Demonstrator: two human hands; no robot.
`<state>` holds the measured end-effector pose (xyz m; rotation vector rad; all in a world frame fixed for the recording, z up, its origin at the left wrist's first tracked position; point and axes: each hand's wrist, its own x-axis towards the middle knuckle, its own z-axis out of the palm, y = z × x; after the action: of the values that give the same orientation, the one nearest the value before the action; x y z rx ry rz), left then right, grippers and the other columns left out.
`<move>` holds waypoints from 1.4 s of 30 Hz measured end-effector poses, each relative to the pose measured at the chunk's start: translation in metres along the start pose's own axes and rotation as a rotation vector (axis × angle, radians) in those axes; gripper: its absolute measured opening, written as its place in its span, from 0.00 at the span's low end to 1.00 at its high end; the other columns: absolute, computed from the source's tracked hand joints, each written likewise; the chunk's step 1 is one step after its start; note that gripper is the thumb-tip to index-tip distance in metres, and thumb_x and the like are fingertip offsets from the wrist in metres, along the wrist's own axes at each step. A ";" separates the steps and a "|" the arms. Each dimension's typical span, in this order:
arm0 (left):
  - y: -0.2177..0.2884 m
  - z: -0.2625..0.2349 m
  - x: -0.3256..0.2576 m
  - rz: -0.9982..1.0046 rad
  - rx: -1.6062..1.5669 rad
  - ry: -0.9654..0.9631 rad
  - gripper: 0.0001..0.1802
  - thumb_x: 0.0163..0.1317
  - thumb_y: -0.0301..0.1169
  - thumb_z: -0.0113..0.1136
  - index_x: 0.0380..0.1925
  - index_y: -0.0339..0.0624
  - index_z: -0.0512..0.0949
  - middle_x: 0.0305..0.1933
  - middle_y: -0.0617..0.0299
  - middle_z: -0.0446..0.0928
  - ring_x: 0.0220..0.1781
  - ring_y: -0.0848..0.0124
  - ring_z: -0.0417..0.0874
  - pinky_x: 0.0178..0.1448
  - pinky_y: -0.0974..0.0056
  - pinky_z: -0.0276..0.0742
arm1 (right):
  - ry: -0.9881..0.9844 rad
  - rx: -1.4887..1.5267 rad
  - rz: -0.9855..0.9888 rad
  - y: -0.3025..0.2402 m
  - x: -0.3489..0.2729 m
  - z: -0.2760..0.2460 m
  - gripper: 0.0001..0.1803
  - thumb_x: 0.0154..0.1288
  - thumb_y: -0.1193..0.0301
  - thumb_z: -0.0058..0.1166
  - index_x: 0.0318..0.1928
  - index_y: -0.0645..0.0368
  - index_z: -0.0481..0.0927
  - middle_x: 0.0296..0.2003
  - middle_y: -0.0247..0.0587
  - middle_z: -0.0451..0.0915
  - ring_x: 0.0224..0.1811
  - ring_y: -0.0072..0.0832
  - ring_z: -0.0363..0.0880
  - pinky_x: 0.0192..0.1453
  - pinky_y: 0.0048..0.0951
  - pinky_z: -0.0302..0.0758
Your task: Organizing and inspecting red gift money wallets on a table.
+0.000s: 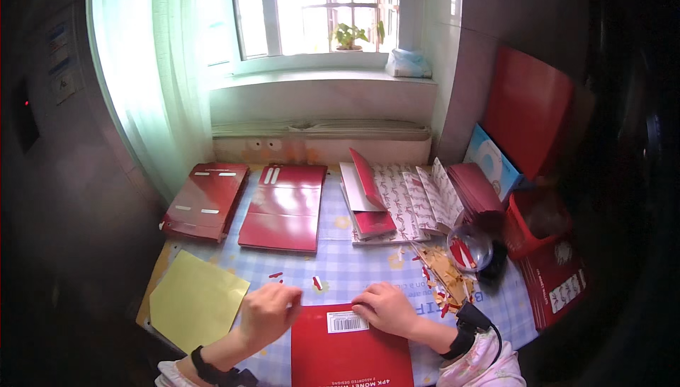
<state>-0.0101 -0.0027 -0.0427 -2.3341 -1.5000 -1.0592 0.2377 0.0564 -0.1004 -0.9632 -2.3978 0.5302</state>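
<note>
Here, in the head view, a red packet (350, 351) with a white barcode label lies at the near edge of the checked worktop (354, 270), apparently still unopened, while flat red stacks (283, 206) and paper scraps (446, 277) lie beyond. The left hand (268, 314) pinches its top-left corner, fingers curled narrow; the right hand (386, 308) presses loosely bent on the label.

Your red packet (350, 351) looks glossy card with a white paper sticker (347, 322). Yellow sheet (196, 300) is matt paper. Tablecloth (354, 270) is smooth checked plastic. Red stacks (283, 206) are shiny card. Bowl (471, 247) is clear plastic.
</note>
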 end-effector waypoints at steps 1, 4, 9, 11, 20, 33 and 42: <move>0.005 0.010 0.008 0.051 -0.003 -0.007 0.07 0.48 0.23 0.63 0.27 0.43 0.75 0.21 0.60 0.74 0.23 0.65 0.78 0.25 0.63 0.73 | 0.013 -0.002 -0.009 -0.001 0.000 0.001 0.10 0.60 0.63 0.58 0.38 0.52 0.83 0.35 0.38 0.79 0.41 0.38 0.76 0.48 0.37 0.70; 0.015 0.033 0.020 0.137 -0.006 -0.060 0.08 0.47 0.23 0.63 0.27 0.42 0.75 0.19 0.61 0.74 0.21 0.66 0.78 0.24 0.63 0.73 | 0.080 -0.030 -0.019 -0.003 0.001 0.004 0.08 0.59 0.62 0.58 0.36 0.49 0.81 0.33 0.33 0.78 0.39 0.34 0.76 0.42 0.36 0.70; 0.015 0.053 0.009 0.017 -0.112 -0.137 0.07 0.51 0.22 0.62 0.30 0.39 0.75 0.20 0.58 0.76 0.20 0.63 0.80 0.24 0.63 0.75 | 0.053 -0.018 -0.013 -0.002 0.000 0.002 0.07 0.58 0.63 0.59 0.35 0.49 0.82 0.33 0.32 0.78 0.39 0.34 0.76 0.42 0.35 0.70; 0.011 0.058 0.002 -0.058 -0.176 -0.142 0.06 0.53 0.22 0.61 0.32 0.38 0.75 0.20 0.57 0.77 0.20 0.62 0.81 0.24 0.63 0.76 | 0.054 -0.012 -0.004 -0.002 0.001 0.002 0.07 0.58 0.63 0.59 0.35 0.49 0.82 0.32 0.32 0.78 0.38 0.33 0.76 0.42 0.35 0.70; 0.002 0.069 -0.007 0.071 -0.192 -0.132 0.08 0.49 0.22 0.63 0.30 0.39 0.75 0.18 0.61 0.74 0.16 0.66 0.77 0.20 0.64 0.72 | 0.053 0.014 0.013 -0.004 0.004 0.000 0.05 0.57 0.65 0.59 0.31 0.51 0.80 0.31 0.29 0.77 0.37 0.31 0.75 0.40 0.34 0.70; 0.009 0.069 -0.002 0.495 0.140 -0.157 0.04 0.48 0.27 0.57 0.26 0.41 0.77 0.17 0.73 0.68 0.15 0.81 0.67 0.18 0.73 0.53 | 0.071 0.062 0.011 -0.003 0.005 -0.001 0.06 0.55 0.69 0.62 0.31 0.55 0.80 0.28 0.34 0.76 0.34 0.34 0.75 0.40 0.33 0.70; 0.011 0.064 -0.003 0.341 0.103 -0.208 0.08 0.47 0.28 0.62 0.29 0.41 0.76 0.18 0.68 0.74 0.16 0.74 0.74 0.20 0.69 0.62 | 0.129 0.168 0.103 -0.002 0.007 -0.002 0.07 0.53 0.68 0.64 0.29 0.54 0.79 0.26 0.33 0.78 0.30 0.32 0.76 0.37 0.34 0.72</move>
<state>0.0288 0.0215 -0.0889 -2.5647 -1.1227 -0.6578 0.2335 0.0600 -0.0953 -1.0175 -2.1611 0.6751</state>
